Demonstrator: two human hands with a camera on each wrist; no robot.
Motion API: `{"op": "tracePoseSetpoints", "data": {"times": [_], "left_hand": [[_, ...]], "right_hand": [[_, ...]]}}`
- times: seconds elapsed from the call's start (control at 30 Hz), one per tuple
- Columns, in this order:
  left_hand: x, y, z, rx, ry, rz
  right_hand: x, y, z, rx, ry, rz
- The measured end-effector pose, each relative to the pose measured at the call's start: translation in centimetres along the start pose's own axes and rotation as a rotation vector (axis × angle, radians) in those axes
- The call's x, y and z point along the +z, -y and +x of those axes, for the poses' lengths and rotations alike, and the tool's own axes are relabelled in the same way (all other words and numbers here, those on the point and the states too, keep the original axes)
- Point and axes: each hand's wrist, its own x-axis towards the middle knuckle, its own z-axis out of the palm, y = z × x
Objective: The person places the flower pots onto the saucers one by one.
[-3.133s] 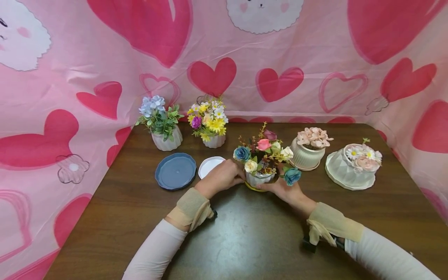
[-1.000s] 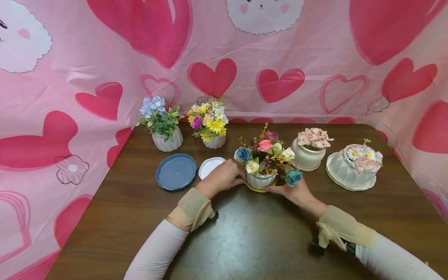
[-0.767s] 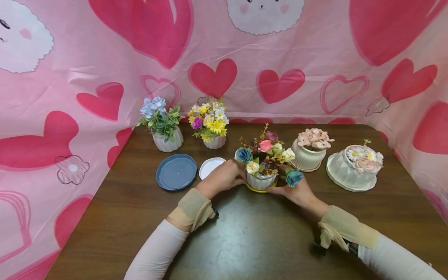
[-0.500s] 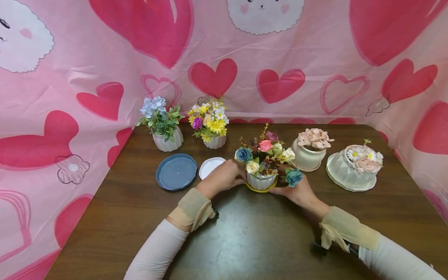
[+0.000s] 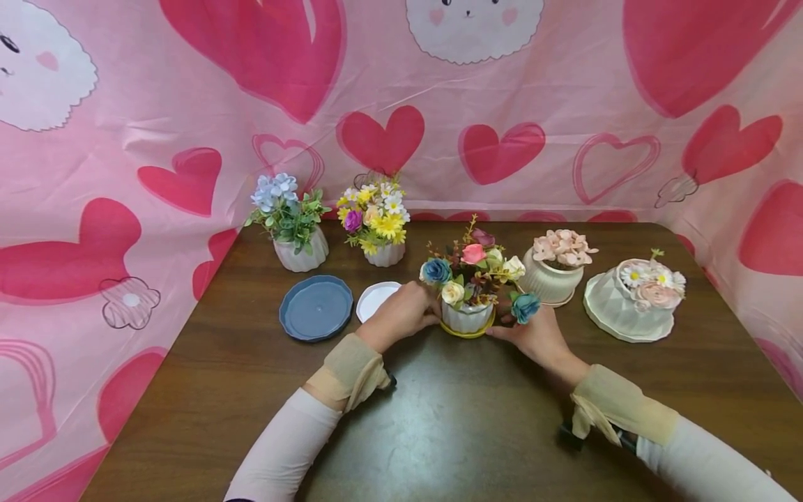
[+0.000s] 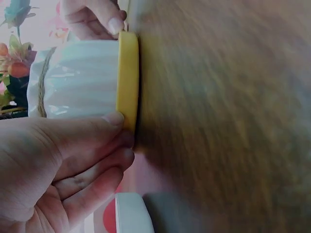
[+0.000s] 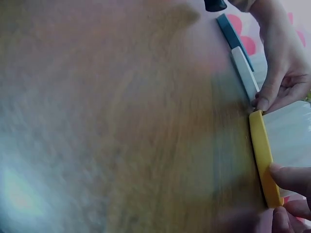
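Observation:
A white fluted flowerpot point(image 5: 465, 319) of artificial roses point(image 5: 473, 254) sits on a yellow saucer point(image 5: 467, 336) at mid-table. My left hand point(image 5: 403, 314) pinches the saucer's left rim; the left wrist view shows the thumb on top of the yellow edge and curled fingers beside and below it. On the opposite side my right hand point(image 5: 533, 340) pinches the rim between thumb and fingers, partly behind a teal rose. Twine circles the pot's neck point(image 6: 43, 82) in the left wrist view. The yellow saucer point(image 7: 263, 150) lies low at the tabletop in the right wrist view.
Left of the hands lie a white saucer point(image 5: 374, 298), partly covered by my left hand, and a blue saucer point(image 5: 316, 308). Behind them stand a blue-flower pot point(image 5: 301, 252) and a yellow-flower pot point(image 5: 384, 254). Two potted arrangements on saucers, a ribbed pot point(image 5: 552, 280) and a faceted pot point(image 5: 646, 307), stand right.
The right hand has shifted rightward along the saucer's rim. Since half a second ago, the pot and yellow saucer have moved slightly away from me, with both hands on the rim.

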Motion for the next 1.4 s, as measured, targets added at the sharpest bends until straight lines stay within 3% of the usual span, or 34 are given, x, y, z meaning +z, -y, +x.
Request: {"op": "tracePoseSetpoints", "data": {"times": [0.3,0.57,0.67,0.93,1.13,1.4], "left_hand": [[0.1,0.2,0.9,-0.077,-0.067,0.0],[0.0,0.6,1.7,-0.129,-0.062,-0.022],[0.1,0.9,2.1,-0.155,-0.061,-0.04],[0.1,1.7,3.3,-0.184,-0.091,-0.057],[0.0,2.3,4.3,-0.245,-0.091,-0.045],[0.2,2.7,5.5,-0.294,-0.1,-0.076]], "right_hand": [[-0.2,-0.5,0.9,-0.069,-0.031,-0.077],[0.1,-0.6,1.1,-0.188,-0.054,-0.153],[0.1,-0.7,1.4,-0.194,-0.071,-0.158],[0.3,-1.1,2.7,-0.148,-0.082,-0.122],[0.3,-1.0,3.8,-0.071,-0.081,-0.083],[0.5,-0.9,4.5,0.016,-0.098,-0.135]]}}
